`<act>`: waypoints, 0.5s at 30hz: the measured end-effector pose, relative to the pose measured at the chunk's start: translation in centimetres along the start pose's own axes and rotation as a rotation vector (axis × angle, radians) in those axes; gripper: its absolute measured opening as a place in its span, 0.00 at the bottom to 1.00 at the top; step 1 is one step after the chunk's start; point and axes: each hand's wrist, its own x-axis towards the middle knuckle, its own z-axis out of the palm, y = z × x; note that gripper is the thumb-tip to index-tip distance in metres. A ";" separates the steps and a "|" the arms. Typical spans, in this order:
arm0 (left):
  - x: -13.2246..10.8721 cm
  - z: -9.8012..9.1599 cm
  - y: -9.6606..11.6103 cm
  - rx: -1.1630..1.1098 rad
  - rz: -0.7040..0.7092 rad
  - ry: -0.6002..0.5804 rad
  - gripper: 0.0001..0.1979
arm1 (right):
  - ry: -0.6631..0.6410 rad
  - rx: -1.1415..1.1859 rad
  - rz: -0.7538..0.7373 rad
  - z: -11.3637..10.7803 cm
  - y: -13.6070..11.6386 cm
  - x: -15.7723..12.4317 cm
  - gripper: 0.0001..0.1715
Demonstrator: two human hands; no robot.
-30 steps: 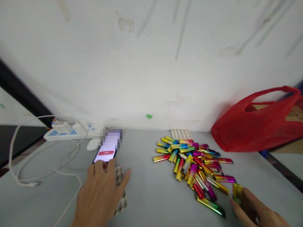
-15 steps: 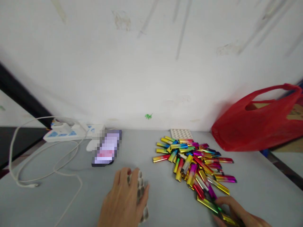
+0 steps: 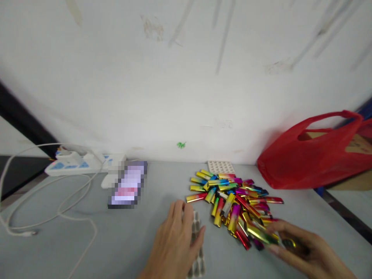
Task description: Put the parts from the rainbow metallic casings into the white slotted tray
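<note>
My left hand (image 3: 177,240) lies over a pale tray with rows of holes (image 3: 199,257), fingers on its far part and thumb along its right side. Much of the tray is hidden under the hand. At the lower right, my right hand (image 3: 305,248) pinches a shiny yellow-green lighter (image 3: 261,235) between thumb and fingertips. Another gold-coloured piece (image 3: 289,243) shows inside this hand, partly hidden. Just beyond the right hand spreads a loose pile of metallic lighters (image 3: 229,205) in red, yellow, purple and blue.
A second pale holed tray (image 3: 221,167) lies by the wall behind the pile. At right stands a red plastic bag (image 3: 302,159) by some cardboard. On the left are a phone (image 3: 129,184), a white power strip (image 3: 84,164) and a looped white cable (image 3: 58,217).
My left hand and the tray under it have shifted right. My right hand has lifted the yellow-green lighter and moved slightly up and right, its fingers now more in view.
</note>
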 end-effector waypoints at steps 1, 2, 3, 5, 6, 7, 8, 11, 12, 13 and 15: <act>-0.1 0.0 -0.2 -0.029 0.015 0.016 0.13 | 0.018 -0.012 0.002 -0.9 -0.8 1.8 0.25; -0.2 0.0 -0.4 -0.058 0.028 0.032 0.12 | 0.096 -0.009 -0.015 -1.6 -1.4 3.8 0.27; -0.2 0.0 -0.7 -0.086 0.041 0.050 0.11 | 0.127 -0.010 -0.029 -2.3 -1.8 5.7 0.28; -0.2 -0.3 -1.1 -0.138 0.061 0.089 0.09 | 0.150 -0.049 -0.080 -3.2 -1.8 9.3 0.29; -0.1 -0.4 -1.3 -0.162 0.069 0.103 0.08 | 0.121 -0.065 -0.088 -3.5 -1.6 10.8 0.29; 0.0 -0.6 -1.5 -0.184 0.075 0.115 0.08 | 0.071 -0.067 -0.085 -3.7 -1.3 11.9 0.29; 0.1 -0.8 -1.7 -0.203 0.077 0.119 0.08 | 0.017 -0.049 -0.081 -3.7 -0.9 12.7 0.29; 0.7 -1.4 -2.1 -0.242 0.080 0.131 0.08 | -0.114 0.035 -0.047 -3.4 0.1 13.4 0.28; 0.8 -1.6 -2.2 -0.251 0.082 0.139 0.08 | -0.127 0.059 -0.032 -3.2 0.4 13.2 0.28; 1.0 -1.7 -2.3 -0.260 0.087 0.148 0.08 | -0.125 0.078 -0.019 -3.0 0.6 13.0 0.28; 1.1 -2.0 -2.4 -0.276 0.100 0.153 0.08 | -0.085 0.098 -0.002 -2.7 0.9 12.5 0.29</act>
